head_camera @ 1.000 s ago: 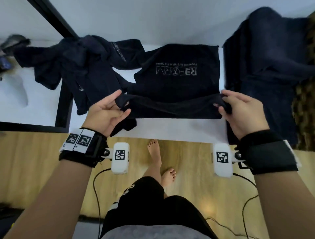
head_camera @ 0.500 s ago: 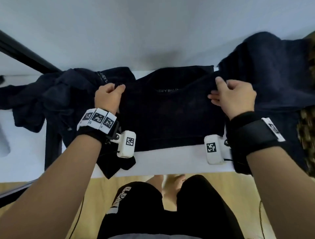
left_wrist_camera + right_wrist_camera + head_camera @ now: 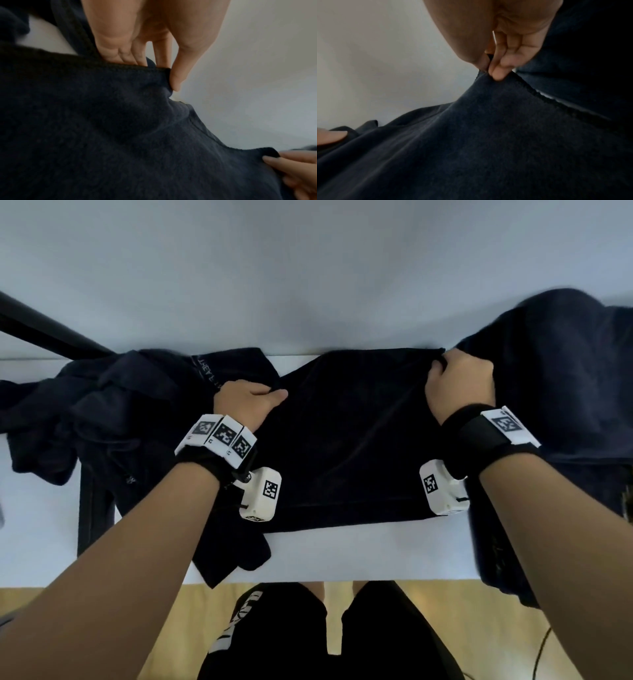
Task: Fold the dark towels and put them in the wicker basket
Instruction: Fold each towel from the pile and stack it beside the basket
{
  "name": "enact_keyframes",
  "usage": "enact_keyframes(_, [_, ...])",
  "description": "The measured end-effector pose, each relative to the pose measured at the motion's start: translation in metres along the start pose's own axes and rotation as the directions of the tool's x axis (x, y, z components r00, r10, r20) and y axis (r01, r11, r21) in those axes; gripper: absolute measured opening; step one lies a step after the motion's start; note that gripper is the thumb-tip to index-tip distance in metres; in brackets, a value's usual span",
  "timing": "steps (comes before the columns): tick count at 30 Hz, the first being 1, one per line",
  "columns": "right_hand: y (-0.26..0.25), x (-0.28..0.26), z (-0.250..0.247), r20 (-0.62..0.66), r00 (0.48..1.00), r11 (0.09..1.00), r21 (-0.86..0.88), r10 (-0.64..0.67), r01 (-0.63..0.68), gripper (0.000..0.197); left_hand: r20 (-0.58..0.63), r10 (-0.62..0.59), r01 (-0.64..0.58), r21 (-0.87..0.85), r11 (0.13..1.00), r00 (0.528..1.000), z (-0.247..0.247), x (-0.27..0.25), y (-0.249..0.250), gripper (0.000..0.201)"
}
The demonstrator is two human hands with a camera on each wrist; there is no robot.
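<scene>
A dark towel (image 3: 346, 446) lies folded over on the white table (image 3: 342, 556), its near fold about parallel to the table's front edge. My left hand (image 3: 246, 402) pinches the towel's far left corner, thumb on top; the left wrist view shows that hand (image 3: 154, 65) gripping the hem of the towel (image 3: 102, 128). My right hand (image 3: 459, 385) pinches the far right corner near the wall; in the right wrist view the hand (image 3: 494, 67) holds the corner of the towel (image 3: 488, 142) lifted. The wicker basket is hardly in view.
A heap of crumpled dark towels (image 3: 102, 412) lies at the left, part of it hanging over the table's front edge. More dark towels (image 3: 561, 378) are piled at the right. A grey wall (image 3: 308, 268) rises just behind the table. A black bar (image 3: 44, 330) runs at the left.
Both hands carried the towel's near edge away from me over the printed half to the far edge, so the white lettering is covered. The head view has moved closer to the table.
</scene>
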State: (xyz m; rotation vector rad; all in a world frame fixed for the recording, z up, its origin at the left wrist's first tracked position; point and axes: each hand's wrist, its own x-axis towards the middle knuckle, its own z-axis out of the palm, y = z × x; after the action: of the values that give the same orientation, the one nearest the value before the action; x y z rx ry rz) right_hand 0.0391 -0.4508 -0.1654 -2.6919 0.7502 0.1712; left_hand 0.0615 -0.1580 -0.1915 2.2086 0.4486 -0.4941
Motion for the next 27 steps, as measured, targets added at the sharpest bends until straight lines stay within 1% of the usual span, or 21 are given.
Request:
enact_keyframes(2, [0.001, 0.007, 0.006, -0.004, 1.0, 0.999, -0.039, -0.029, 0.029, 0.03, -0.053, -0.028, 0.025, -0.062, 0.998, 0.998, -0.001, -0.002, -0.001, 0.019])
enact_keyframes(4, [0.002, 0.015, 0.012, -0.005, 0.999, 0.998, -0.051, -0.038, 0.038, 0.031, -0.14, -0.082, 0.052, -0.204, 0.978, 0.987, -0.003, -0.002, -0.005, 0.023])
enact_keyframes(6, [0.003, 0.021, 0.018, 0.003, 1.0, 1.0, -0.012, -0.017, 0.017, 0.031, -0.19, -0.134, 0.054, -0.378, 0.924, 0.973, -0.007, -0.004, -0.011, 0.018])
enact_keyframes(8, [0.003, 0.026, 0.024, 0.025, 0.999, 0.998, 0.06, 0.025, -0.027, 0.032, -0.188, -0.138, 0.031, -0.48, 0.877, 0.972, -0.01, -0.008, -0.015, 0.01])
enact_keyframes(11, [0.003, 0.031, 0.03, 0.047, 0.997, 0.991, 0.119, 0.059, -0.064, 0.033, -0.158, -0.149, 0.043, -0.531, 0.846, 0.976, -0.011, -0.012, -0.018, 0.008])
enact_keyframes(14, [0.001, 0.034, 0.032, 0.056, 0.996, 0.977, 0.195, 0.075, -0.085, 0.03, -0.146, -0.162, 0.046, -0.587, 0.809, 0.976, -0.011, -0.012, -0.017, 0.016])
enact_keyframes(16, [0.0, 0.037, 0.034, 0.063, 0.993, 0.969, 0.22, 0.099, -0.111, 0.027, -0.137, -0.152, 0.041, -0.596, 0.802, 0.979, -0.012, -0.013, -0.017, 0.02])
enact_keyframes(19, [-0.004, 0.042, 0.035, 0.082, 0.986, 0.954, 0.253, 0.147, -0.164, 0.021, -0.108, -0.147, 0.052, -0.608, 0.792, 0.983, -0.016, -0.017, -0.015, 0.034])
enact_keyframes(21, [-0.006, 0.046, 0.034, 0.109, 0.981, 0.948, 0.258, 0.162, -0.185, 0.02, -0.103, -0.147, 0.051, -0.623, 0.781, 0.984, -0.018, -0.019, -0.015, 0.039])
enact_keyframes(23, [-0.007, 0.049, 0.033, 0.137, 0.979, 0.951, 0.248, 0.154, -0.184, 0.02, -0.093, -0.149, 0.056, -0.638, 0.768, 0.985, -0.02, -0.022, -0.016, 0.035])
enact_keyframes(26, [-0.008, 0.046, 0.029, 0.19, 0.974, 0.96, 0.224, 0.123, -0.165, 0.007, -0.075, -0.147, 0.063, -0.651, 0.756, 0.986, -0.02, -0.031, -0.017, 0.024])
enact_keyframes(27, [-0.007, 0.042, 0.028, 0.205, 0.972, 0.96, 0.226, 0.119, -0.165, 0.007, -0.079, -0.143, 0.058, -0.647, 0.76, 0.987, -0.02, -0.035, -0.017, 0.023])
